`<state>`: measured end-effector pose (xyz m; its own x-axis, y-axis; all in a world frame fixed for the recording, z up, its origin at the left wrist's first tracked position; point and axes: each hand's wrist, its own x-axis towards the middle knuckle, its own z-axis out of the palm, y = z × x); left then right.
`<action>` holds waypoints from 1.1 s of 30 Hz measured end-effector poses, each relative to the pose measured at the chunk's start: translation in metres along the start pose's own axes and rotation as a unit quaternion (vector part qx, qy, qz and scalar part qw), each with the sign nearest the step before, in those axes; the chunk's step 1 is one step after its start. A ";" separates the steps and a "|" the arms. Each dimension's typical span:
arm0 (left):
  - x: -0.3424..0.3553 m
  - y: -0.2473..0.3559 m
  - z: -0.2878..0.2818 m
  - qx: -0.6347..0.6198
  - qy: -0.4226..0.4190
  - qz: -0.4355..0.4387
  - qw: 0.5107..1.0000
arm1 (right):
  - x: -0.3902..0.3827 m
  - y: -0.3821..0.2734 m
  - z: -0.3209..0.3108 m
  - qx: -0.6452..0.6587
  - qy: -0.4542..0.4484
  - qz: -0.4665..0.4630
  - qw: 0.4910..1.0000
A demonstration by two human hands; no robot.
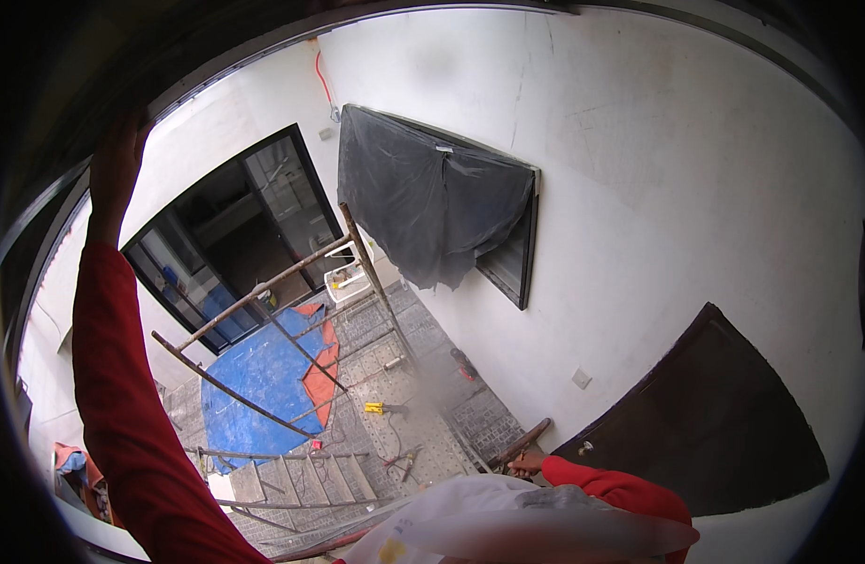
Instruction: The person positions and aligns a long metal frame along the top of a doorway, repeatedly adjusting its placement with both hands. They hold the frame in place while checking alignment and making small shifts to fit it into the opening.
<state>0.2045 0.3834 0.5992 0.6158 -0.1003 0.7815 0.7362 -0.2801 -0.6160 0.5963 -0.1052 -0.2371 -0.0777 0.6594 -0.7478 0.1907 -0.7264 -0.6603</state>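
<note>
My left arm, in a red sleeve, reaches up at the left. My left hand [117,179] is against the dark overhead beam [216,61]; its fingers are lost in shadow. Low on the right, my right hand [526,462] is closed around a rusty scaffold pipe [523,442], beside the white wall. Below me lies a perforated metal scaffold deck [362,376]. On it are a yellow-bodied tool [373,408] and what looks like pliers [410,464]. A white cloth-like shape [451,517] covers part of the lower edge.
Scaffold rails [263,291] stand ahead, with a ladder-like frame [310,479] at lower left. A blue and orange tarp [254,385] covers floor below. Beyond are a sliding glass door [240,226], a white chair [348,282], a plastic-draped window [432,193] and a brown door [705,423].
</note>
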 end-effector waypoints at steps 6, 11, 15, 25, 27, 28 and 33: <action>0.001 0.000 0.000 -0.003 0.000 0.001 1.000 | -0.003 -0.002 -0.001 -0.014 0.005 0.007 1.000; 0.003 0.002 -0.005 -0.018 -0.022 -0.004 1.000 | -0.001 0.001 -0.001 0.006 -0.017 0.003 1.000; 0.005 0.006 -0.010 -0.016 0.001 0.002 1.000 | 0.003 0.004 -0.003 -0.017 -0.016 -0.002 1.000; 0.005 0.013 -0.013 -0.007 -0.007 -0.022 1.000 | 0.002 0.005 -0.001 0.008 0.013 0.017 1.000; 0.006 0.012 -0.013 -0.008 -0.012 -0.023 1.000 | 0.000 0.003 0.000 0.007 0.001 -0.013 1.000; 0.006 0.012 -0.013 -0.009 -0.012 -0.022 1.000 | -0.001 0.002 0.000 -0.005 0.015 0.020 1.000; 0.006 0.011 -0.012 -0.009 -0.012 -0.016 1.000 | -0.004 -0.002 0.000 0.003 0.004 -0.010 1.000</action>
<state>0.2127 0.3680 0.5982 0.5978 -0.0687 0.7987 0.7510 -0.3004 -0.5880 0.5960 -0.1065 -0.2333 -0.0740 0.6749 -0.7342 0.1838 -0.7144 -0.6752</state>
